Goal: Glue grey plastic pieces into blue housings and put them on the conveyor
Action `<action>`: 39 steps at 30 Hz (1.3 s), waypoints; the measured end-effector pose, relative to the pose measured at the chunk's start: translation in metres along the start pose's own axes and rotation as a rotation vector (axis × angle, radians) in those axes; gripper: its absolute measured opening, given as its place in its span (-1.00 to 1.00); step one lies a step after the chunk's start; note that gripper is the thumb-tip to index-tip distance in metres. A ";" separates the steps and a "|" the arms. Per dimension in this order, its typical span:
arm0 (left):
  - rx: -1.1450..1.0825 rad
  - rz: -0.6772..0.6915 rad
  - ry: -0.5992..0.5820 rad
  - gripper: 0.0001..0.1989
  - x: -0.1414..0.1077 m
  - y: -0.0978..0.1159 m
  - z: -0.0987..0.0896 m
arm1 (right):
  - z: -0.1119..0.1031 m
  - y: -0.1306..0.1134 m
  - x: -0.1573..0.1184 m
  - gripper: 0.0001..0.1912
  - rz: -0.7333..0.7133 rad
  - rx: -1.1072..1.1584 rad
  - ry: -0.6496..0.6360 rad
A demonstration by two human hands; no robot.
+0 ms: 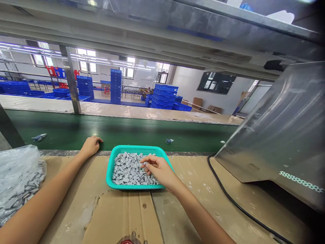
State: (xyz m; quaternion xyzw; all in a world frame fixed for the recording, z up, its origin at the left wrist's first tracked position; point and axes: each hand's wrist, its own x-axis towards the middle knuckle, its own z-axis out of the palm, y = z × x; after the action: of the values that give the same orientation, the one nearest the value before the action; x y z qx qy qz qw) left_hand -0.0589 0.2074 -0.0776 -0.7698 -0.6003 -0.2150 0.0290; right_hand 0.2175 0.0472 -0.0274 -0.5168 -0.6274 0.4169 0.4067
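A turquoise plastic basket stands on the cardboard-covered bench and holds many small grey plastic parts. My right hand is over the basket's right half, its thumb and fingers closed around what looks like one small grey part. Left of the basket, my left hand rests at the near edge of the green conveyor belt. Its fingers are loosely bent and apart, with nothing seen in them; their undersides are hidden.
A clear plastic bag of grey parts lies at the left. Small blue-and-grey pieces sit on the belt. At the right are a metal housing and a black cable. A metal shelf hangs overhead; blue crates stand beyond.
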 end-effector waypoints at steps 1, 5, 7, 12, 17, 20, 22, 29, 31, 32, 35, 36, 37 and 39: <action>-0.002 -0.001 0.000 -0.62 0.000 0.000 0.000 | 0.000 0.000 0.000 -0.81 0.002 -0.006 0.013; -0.013 -0.007 -0.003 -0.62 0.000 0.001 -0.001 | -0.001 0.001 0.001 -0.80 0.014 -0.036 0.050; -0.020 -0.010 -0.005 -0.62 -0.001 0.002 -0.002 | -0.001 0.001 0.001 -0.81 0.016 -0.048 0.056; -0.043 0.002 -0.018 -0.66 -0.003 0.006 -0.006 | -0.001 -0.002 -0.001 -0.80 0.014 -0.062 0.074; -0.058 0.034 -0.036 -0.68 -0.004 0.010 -0.009 | -0.001 0.000 0.000 -0.79 -0.020 -0.067 0.108; -0.057 0.030 -0.035 -0.66 -0.004 0.011 -0.009 | -0.001 0.002 0.001 -0.78 -0.041 -0.075 0.119; -0.057 0.027 -0.033 -0.66 -0.004 0.010 -0.009 | -0.002 0.003 0.001 -0.78 -0.047 -0.085 0.115; -0.057 0.030 -0.023 -0.66 -0.004 0.008 -0.008 | -0.003 0.006 0.002 -0.76 -0.051 -0.111 0.118; -0.058 0.031 -0.023 -0.66 -0.004 0.008 -0.008 | -0.002 0.006 0.002 -0.76 -0.051 -0.101 0.110; -0.059 0.031 -0.023 -0.67 -0.004 0.008 -0.008 | -0.002 0.006 0.002 -0.77 -0.049 -0.095 0.106; -0.062 0.031 -0.026 -0.67 -0.004 0.008 -0.008 | -0.002 0.004 0.001 -0.82 -0.045 -0.077 0.099; -0.063 0.031 -0.027 -0.67 -0.004 0.008 -0.008 | -0.001 0.003 0.001 -0.83 -0.043 -0.073 0.100; -0.064 0.032 -0.028 -0.67 -0.004 0.008 -0.009 | -0.001 0.002 0.000 -0.84 -0.040 -0.072 0.100; -0.068 0.036 -0.033 -0.66 -0.004 0.009 -0.009 | 0.000 0.000 -0.001 -0.83 -0.034 -0.077 0.103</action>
State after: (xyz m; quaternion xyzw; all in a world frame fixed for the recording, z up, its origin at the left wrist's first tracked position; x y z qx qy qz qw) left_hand -0.0543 0.1985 -0.0688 -0.7845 -0.5790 -0.2219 -0.0030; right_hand 0.2179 0.0463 -0.0272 -0.5422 -0.6299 0.3583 0.4252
